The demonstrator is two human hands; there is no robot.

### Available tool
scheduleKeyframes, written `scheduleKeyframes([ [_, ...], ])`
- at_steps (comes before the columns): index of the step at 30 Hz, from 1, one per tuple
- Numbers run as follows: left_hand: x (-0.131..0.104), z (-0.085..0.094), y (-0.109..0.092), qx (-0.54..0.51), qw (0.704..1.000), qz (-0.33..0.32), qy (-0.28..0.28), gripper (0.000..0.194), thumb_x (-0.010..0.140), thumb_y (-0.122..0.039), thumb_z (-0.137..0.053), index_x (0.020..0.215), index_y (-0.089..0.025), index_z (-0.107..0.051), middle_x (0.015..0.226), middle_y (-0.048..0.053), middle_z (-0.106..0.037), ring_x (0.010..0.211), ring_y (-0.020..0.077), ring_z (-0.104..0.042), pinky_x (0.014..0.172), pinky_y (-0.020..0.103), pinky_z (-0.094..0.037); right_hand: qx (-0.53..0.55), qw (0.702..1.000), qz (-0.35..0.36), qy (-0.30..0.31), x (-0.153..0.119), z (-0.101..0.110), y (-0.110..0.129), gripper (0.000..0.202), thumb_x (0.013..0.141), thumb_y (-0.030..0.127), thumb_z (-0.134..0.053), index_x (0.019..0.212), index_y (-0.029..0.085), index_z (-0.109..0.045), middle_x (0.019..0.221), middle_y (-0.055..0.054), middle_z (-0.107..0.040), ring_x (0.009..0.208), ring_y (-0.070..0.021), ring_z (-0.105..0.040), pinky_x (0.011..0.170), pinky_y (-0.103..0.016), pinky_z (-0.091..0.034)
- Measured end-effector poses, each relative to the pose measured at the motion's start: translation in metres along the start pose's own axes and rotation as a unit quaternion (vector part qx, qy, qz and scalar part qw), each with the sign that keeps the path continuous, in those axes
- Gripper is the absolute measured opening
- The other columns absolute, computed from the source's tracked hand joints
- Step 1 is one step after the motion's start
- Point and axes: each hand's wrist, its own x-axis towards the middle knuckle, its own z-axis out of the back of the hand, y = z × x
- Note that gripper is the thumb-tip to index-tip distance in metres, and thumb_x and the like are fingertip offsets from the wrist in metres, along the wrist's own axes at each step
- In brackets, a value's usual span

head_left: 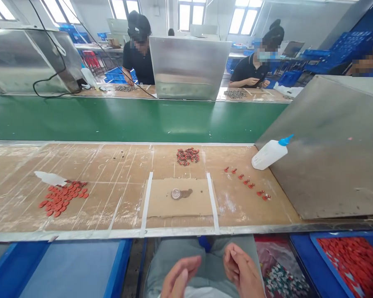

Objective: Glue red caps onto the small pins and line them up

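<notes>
Both hands are above my lap, in front of the table's near edge. My left hand (182,275) has its fingers stretched out with the thumb apart, and nothing shows in it. Curled fingers and a pressed thumb close my right hand (241,268); whatever it may hold is hidden. Nearest on the table is a taped cardboard piece (161,207) bearing a round pale disc (175,193) beside a dark stain. Behind it lies a heap of small red-and-dark metallic parts (188,156). A slanting row of small red pieces (241,176) stands to the right.
Red discs (62,199) are piled at left by a white scrap (50,178). A white bottle with blue nozzle (270,155) leans against a metal box (335,149). Blue trays (121,265) flank my lap; one tray (318,248) holds red pieces. Two co-workers (147,62) sit beyond the green belt (127,120).
</notes>
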Motion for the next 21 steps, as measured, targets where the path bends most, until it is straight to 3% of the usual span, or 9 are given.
scheduleKeyframes([
  [2, 0.004, -0.028, -0.010, -0.161, 0.979, 0.073, 0.100, 0.048, 0.078, -0.055, -0.061, 0.105, -0.017, -0.074, 0.119, 0.014, -0.068, 0.123, 0.0326, -0.056, 0.111, 0.046, -0.035, -0.138, 0.968, 0.206, 0.023, -0.009, -0.033, 0.035, 0.033, 0.093, 0.039, -0.040, 0.070, 0.019, -0.052, 0.060, 0.001, -0.046, 0.051, -0.0115, -0.043, 0.048, -0.024, -0.035],
  [4, 0.010, -0.055, -0.028, -0.238, 0.948, 0.126, 0.169, 0.047, 0.087, -0.049, -0.051, 0.110, -0.013, -0.070, 0.122, 0.015, -0.066, 0.126, 0.0287, -0.054, 0.113, 0.041, -0.034, -0.302, 0.872, 0.381, 0.059, -0.007, -0.064, 0.065, 0.024, 0.092, 0.026, -0.040, 0.074, 0.018, -0.055, 0.066, -0.003, -0.056, 0.061, -0.0144, -0.051, 0.057, -0.027, -0.039],
  [5, 0.015, -0.066, -0.039, -0.269, 0.939, 0.119, 0.179, 0.046, 0.089, -0.047, -0.049, 0.110, -0.011, -0.070, 0.124, 0.015, -0.065, 0.127, 0.0267, -0.053, 0.114, 0.037, -0.033, -0.367, 0.819, 0.439, 0.050, -0.002, -0.077, 0.078, 0.022, 0.090, 0.021, -0.041, 0.072, 0.018, -0.054, 0.065, -0.003, -0.056, 0.060, -0.0147, -0.050, 0.058, -0.029, -0.038],
  [7, 0.025, -0.080, -0.059, -0.317, 0.928, 0.077, 0.177, 0.045, 0.088, -0.045, -0.047, 0.103, -0.010, -0.071, 0.122, 0.014, -0.066, 0.127, 0.0247, -0.054, 0.114, 0.031, -0.033, -0.432, 0.752, 0.498, 0.019, 0.009, -0.096, 0.098, 0.021, 0.088, 0.016, -0.041, 0.073, 0.018, -0.055, 0.068, -0.005, -0.058, 0.064, -0.0164, -0.051, 0.061, -0.031, -0.039],
  [9, 0.035, -0.085, -0.075, -0.338, 0.917, 0.063, 0.201, 0.044, 0.086, -0.045, -0.049, 0.103, -0.011, -0.071, 0.122, 0.013, -0.066, 0.126, 0.0251, -0.055, 0.113, 0.032, -0.036, -0.469, 0.721, 0.510, -0.010, 0.020, -0.109, 0.112, 0.020, 0.087, 0.014, -0.041, 0.079, 0.016, -0.059, 0.070, -0.006, -0.060, 0.066, -0.0176, -0.053, 0.062, -0.032, -0.042],
  [12, 0.048, -0.081, -0.092, -0.363, 0.900, 0.062, 0.232, 0.040, 0.086, -0.042, -0.050, 0.103, -0.013, -0.070, 0.122, 0.011, -0.067, 0.125, 0.0244, -0.056, 0.111, 0.032, -0.038, -0.475, 0.693, 0.542, -0.015, 0.033, -0.120, 0.126, 0.022, 0.087, 0.011, -0.043, 0.095, 0.014, -0.063, 0.083, -0.009, -0.068, 0.082, -0.0216, -0.062, 0.074, -0.036, -0.050],
  [16, 0.057, -0.069, -0.108, -0.375, 0.900, 0.047, 0.218, 0.032, 0.087, -0.031, -0.048, 0.100, -0.012, -0.070, 0.116, 0.012, -0.070, 0.122, 0.0219, -0.058, 0.108, 0.031, -0.042, -0.402, 0.706, 0.583, 0.003, 0.038, -0.123, 0.136, 0.036, 0.088, 0.008, -0.043, 0.118, 0.017, -0.060, 0.112, -0.011, -0.069, 0.111, -0.0237, -0.062, 0.097, -0.044, -0.050],
  [21, 0.056, -0.054, -0.121, -0.390, 0.899, 0.013, 0.201, 0.037, 0.089, -0.027, -0.044, 0.104, -0.005, -0.069, 0.118, 0.016, -0.068, 0.124, 0.0255, -0.057, 0.108, 0.034, -0.042, -0.388, 0.714, 0.580, -0.056, 0.031, -0.117, 0.135, 0.037, 0.082, 0.011, -0.063, 0.117, 0.022, -0.063, 0.102, -0.008, -0.071, 0.094, -0.0218, -0.067, 0.084, -0.038, -0.056],
])
